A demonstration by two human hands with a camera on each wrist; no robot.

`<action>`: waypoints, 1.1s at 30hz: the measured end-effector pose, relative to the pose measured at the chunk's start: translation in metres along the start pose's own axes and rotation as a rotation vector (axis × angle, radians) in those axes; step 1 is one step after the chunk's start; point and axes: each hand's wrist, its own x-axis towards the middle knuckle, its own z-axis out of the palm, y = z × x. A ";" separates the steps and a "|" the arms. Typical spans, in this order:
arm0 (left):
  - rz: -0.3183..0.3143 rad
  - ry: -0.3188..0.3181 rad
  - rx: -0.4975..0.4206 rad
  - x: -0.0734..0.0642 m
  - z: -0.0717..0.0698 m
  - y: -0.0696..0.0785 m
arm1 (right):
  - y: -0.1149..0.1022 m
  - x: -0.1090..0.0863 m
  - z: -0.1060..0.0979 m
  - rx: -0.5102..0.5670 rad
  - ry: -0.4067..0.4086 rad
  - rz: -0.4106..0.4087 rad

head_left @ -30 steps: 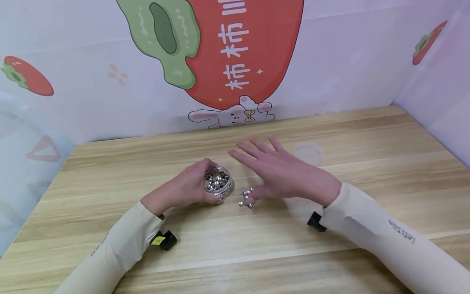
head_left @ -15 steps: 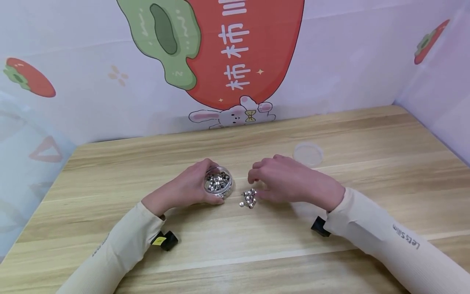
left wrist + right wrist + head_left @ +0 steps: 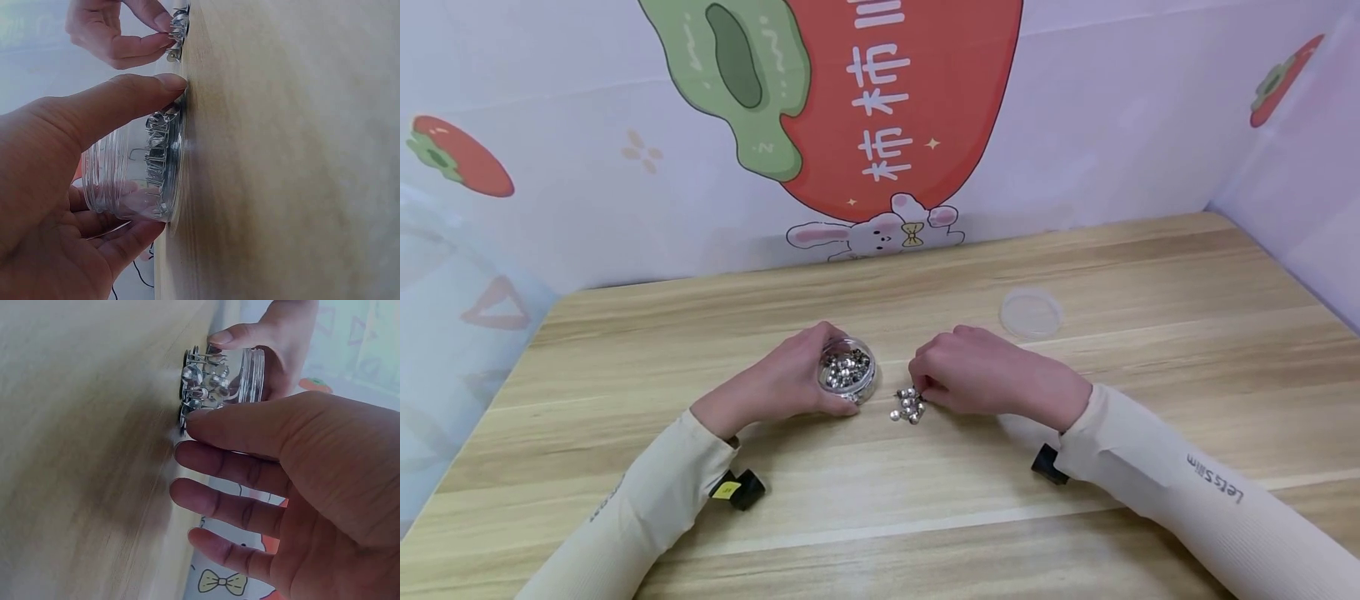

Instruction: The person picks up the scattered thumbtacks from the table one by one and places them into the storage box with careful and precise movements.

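Within left grip (image 3: 781, 377), clear jar (image 3: 105, 174)

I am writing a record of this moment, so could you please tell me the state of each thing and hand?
Jar: open, upright on the table.
Lid: off the jar, lying flat.
Thumbtacks in the jar: piled together.
Thumbtacks outside: in a small heap on the table.
Left hand: grips the jar.
Right hand: fingertips at the heap; whether it pinches one is unclear.
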 end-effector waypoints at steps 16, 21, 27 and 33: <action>-0.019 -0.017 -0.023 -0.001 0.000 0.000 | -0.012 0.016 -0.029 0.006 0.105 -0.001; -0.012 -0.028 -0.029 0.001 0.000 0.001 | -0.025 0.035 -0.032 -0.008 0.141 -0.032; -0.018 -0.039 -0.038 0.001 -0.001 0.001 | -0.035 0.050 -0.030 -0.003 0.150 -0.046; 0.010 -0.027 -0.017 0.001 -0.002 -0.001 | -0.033 0.050 -0.030 0.004 0.133 0.002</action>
